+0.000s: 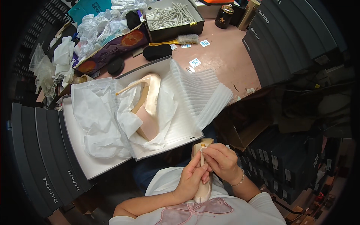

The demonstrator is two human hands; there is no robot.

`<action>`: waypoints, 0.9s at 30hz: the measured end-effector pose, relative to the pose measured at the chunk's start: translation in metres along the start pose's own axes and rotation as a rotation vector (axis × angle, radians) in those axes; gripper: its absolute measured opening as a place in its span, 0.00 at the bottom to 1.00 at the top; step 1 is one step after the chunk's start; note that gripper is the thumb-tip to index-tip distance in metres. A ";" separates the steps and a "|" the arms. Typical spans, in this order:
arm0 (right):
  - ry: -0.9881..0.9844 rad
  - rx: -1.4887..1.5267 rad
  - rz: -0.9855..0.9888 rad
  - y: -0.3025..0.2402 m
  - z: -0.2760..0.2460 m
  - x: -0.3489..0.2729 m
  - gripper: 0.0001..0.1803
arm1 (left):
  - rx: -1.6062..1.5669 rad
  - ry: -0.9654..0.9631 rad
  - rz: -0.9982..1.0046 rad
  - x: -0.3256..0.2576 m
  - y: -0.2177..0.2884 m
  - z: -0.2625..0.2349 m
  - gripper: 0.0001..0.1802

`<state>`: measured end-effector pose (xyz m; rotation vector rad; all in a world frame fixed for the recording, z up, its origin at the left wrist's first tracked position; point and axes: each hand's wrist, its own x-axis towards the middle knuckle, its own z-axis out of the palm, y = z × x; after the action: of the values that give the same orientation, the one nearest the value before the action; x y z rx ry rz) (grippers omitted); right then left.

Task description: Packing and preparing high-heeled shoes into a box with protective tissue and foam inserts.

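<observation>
Close to my body, a pale beige high-heeled shoe (203, 194) is held sole side toward me with its slim heel pointing up and away. My left hand (190, 180) is closed around the shoe and its heel. My right hand (222, 162) pinches at the heel near its brown tip (203, 145); a small whitish bit shows between the fingers, too small to name. Beyond my hands, the matching high-heeled shoe (152, 98) lies on its side on white tissue paper (98, 125) in an open shoe box (179, 139).
A ribbed white foam sheet (198, 90) hangs over the box's right side. Dark shoe boxes are stacked at left (35, 157) and right (288, 41). On the pink table lie a brush (187, 39), a box of white sticks (174, 28) and a purple box (112, 48) of plastic bags.
</observation>
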<state>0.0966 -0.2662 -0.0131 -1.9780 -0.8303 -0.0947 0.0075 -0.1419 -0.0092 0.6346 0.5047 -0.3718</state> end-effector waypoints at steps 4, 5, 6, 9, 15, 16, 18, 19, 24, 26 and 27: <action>-0.086 -0.008 -0.024 -0.002 -0.004 -0.006 0.16 | -0.028 -0.045 0.026 0.000 0.000 -0.002 0.30; -0.094 -0.006 -0.021 -0.003 -0.006 -0.006 0.17 | -0.024 -0.044 0.028 0.000 0.000 -0.002 0.31; -0.105 -0.008 -0.015 -0.004 -0.007 -0.006 0.17 | -0.024 -0.046 0.027 0.000 -0.001 -0.002 0.31; -0.045 -0.018 -0.027 0.002 -0.002 0.003 0.17 | 0.005 -0.023 0.028 -0.001 0.003 0.001 0.32; -0.105 -0.027 -0.053 0.000 -0.006 -0.002 0.16 | -0.011 -0.029 0.020 0.000 0.002 0.000 0.34; -0.085 -0.042 -0.047 0.002 -0.006 -0.002 0.16 | -0.006 -0.032 0.023 0.000 0.001 -0.001 0.33; -0.087 -0.022 -0.040 0.003 -0.003 0.001 0.16 | 0.008 -0.033 0.031 0.001 0.000 -0.004 0.32; -0.086 -0.008 -0.038 0.003 -0.002 0.003 0.16 | -0.006 -0.030 0.032 0.001 0.000 -0.004 0.32; -0.086 -0.013 -0.073 0.005 -0.003 0.004 0.16 | 0.020 -0.030 0.023 0.002 0.000 -0.004 0.30; -0.095 -0.022 -0.064 0.006 -0.004 0.004 0.16 | 0.008 -0.033 0.031 0.002 -0.003 -0.006 0.31; -0.121 -0.008 -0.060 0.005 -0.004 0.003 0.16 | 0.006 -0.028 0.042 0.002 -0.002 -0.007 0.31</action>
<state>0.1024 -0.2695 -0.0133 -1.9814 -0.9693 -0.0132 0.0060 -0.1390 -0.0160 0.6440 0.4628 -0.3419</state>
